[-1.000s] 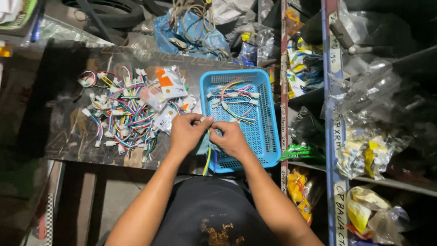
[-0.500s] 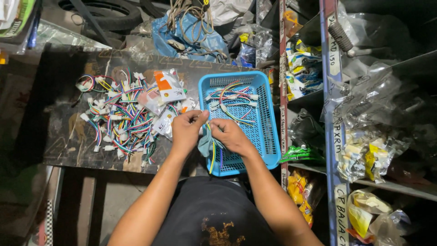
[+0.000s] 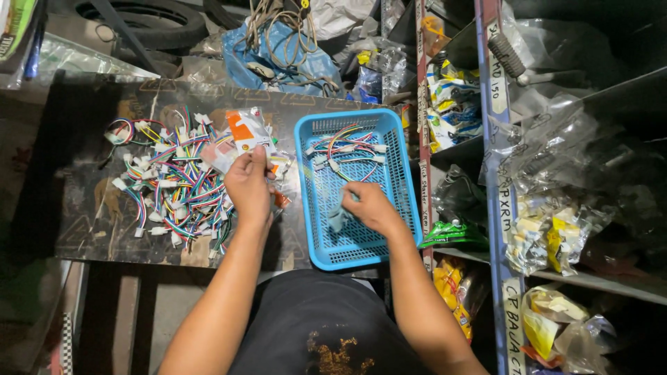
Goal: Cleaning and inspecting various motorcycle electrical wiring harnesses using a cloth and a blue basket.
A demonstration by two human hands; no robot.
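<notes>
Two hands work apart: the left hand (image 3: 249, 186) pinches a small packet (image 3: 244, 135) above the wire pile (image 3: 174, 184); the right hand (image 3: 372, 207), fingers closed, lowers something unclear into the blue basket (image 3: 403, 173). Better to release low.

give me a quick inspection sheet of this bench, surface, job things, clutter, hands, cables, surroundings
surface: dark worktable, worn and patterned
job's things: blue plastic basket holding a few finished wire connectors; pile of coloured wire harnesses to its left
clutter: orange and white packet and clear bags by the pile
grippers: left hand at the edge of the pile, fingers touching the packet; right hand inside the basket, its hold unclear
cables: loose cords on a blue bag beyond the table
surroundings: shelf rack with bagged parts at the right; tyre at the back
</notes>
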